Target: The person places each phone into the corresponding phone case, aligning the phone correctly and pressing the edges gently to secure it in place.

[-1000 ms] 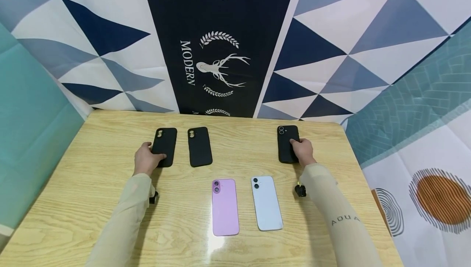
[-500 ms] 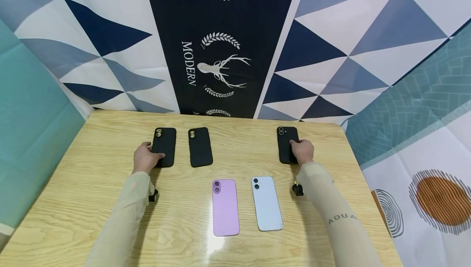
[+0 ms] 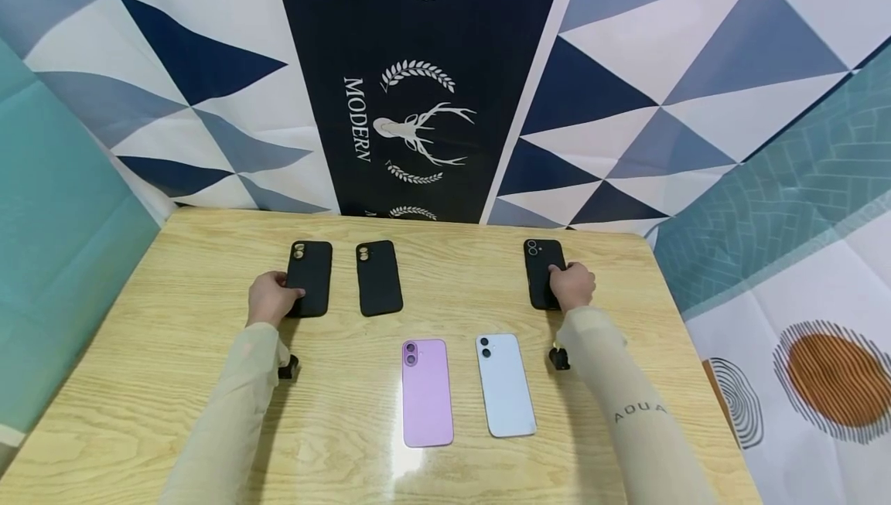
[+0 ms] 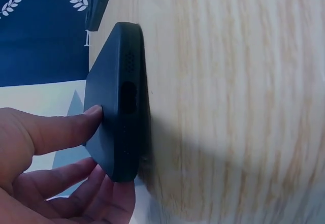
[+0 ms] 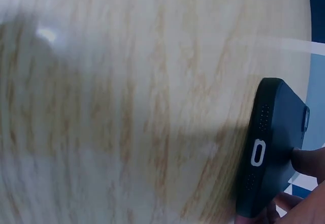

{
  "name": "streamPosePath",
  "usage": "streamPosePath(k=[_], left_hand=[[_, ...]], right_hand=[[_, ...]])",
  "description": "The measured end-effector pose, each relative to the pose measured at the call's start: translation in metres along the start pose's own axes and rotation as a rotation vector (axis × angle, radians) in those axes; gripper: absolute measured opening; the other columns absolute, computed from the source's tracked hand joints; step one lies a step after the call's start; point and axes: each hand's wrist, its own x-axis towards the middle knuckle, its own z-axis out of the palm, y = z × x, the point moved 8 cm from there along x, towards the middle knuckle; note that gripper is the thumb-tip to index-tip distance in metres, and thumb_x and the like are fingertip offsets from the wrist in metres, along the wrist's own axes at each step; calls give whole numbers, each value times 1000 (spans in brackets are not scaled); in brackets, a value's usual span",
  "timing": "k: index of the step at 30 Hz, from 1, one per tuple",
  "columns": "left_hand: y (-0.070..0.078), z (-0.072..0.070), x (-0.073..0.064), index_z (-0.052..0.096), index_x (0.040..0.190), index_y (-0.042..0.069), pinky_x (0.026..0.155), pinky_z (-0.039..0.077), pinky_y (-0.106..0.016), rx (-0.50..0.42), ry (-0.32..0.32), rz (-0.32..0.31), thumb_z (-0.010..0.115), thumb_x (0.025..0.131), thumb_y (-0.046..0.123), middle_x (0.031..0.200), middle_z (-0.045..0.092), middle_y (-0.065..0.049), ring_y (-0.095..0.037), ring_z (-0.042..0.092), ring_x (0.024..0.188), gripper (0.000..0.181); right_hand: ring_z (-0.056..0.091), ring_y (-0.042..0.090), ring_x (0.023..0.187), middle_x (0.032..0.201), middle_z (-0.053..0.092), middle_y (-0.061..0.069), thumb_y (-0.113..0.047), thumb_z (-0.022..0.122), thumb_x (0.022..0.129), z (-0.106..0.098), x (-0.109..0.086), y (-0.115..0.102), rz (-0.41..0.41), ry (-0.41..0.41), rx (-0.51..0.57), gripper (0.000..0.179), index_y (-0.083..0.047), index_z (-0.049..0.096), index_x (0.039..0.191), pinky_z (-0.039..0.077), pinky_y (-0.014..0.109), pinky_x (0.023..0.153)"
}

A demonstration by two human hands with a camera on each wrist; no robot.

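My left hand (image 3: 270,298) grips a black phone case (image 3: 311,277) at the back left of the table, thumb on its back face and fingers along its outer edge. In the left wrist view, the thumb (image 4: 66,130) and the case's port cutout (image 4: 129,98) show. My right hand (image 3: 573,286) holds a phone in a black case (image 3: 543,269) at the back right, thumb on top. Its charging port (image 5: 258,153) shows in the right wrist view; the fingers beneath are partly hidden. A second black phone case (image 3: 379,281) lies right of the first, touched by neither hand.
A purple phone (image 3: 427,393) and a pale blue phone (image 3: 505,385) lie back up, nearer me, between my forearms. The wooden table (image 3: 334,458) ends at a wall hung with patterned cloth (image 3: 585,126). Each wrist carries a small black device (image 3: 288,368).
My left hand and the case in it have shifted slightly left. My right hand still holds the cased phone, its forearm shifted slightly left.
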Motion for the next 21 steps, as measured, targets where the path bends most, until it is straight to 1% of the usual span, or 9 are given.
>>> streamPosePath(k=[2,6,13,21], left_hand=[[0,-1,0,37,138,-8,103,41,-51,-6,3,1,59,91,12,138,41,-28,-42,40,125,55],[-2,-2,-1,40,137,-7,101,43,-51,-12,-3,4,59,91,12,136,42,-28,-42,42,123,53],[-6,-2,-2,40,137,-6,100,43,-50,-34,-22,-14,59,91,12,135,43,-29,-42,43,123,53],[-6,-1,-1,39,138,-7,100,44,-49,-42,-47,-24,58,92,11,136,42,-28,-41,43,123,53]], right_hand=[[36,45,124,136,37,29,-34,44,98,0,1,0,-6,18,3,54,2,41,138,37,56,103],[38,45,121,133,38,30,-34,45,98,0,-1,-1,-9,42,4,52,4,47,133,39,56,101],[39,45,119,131,38,31,-35,43,98,2,-3,-2,-8,50,-26,52,4,47,132,39,57,100],[40,44,119,130,39,29,-34,44,98,-1,-5,0,6,48,-24,50,3,49,132,39,56,100]])
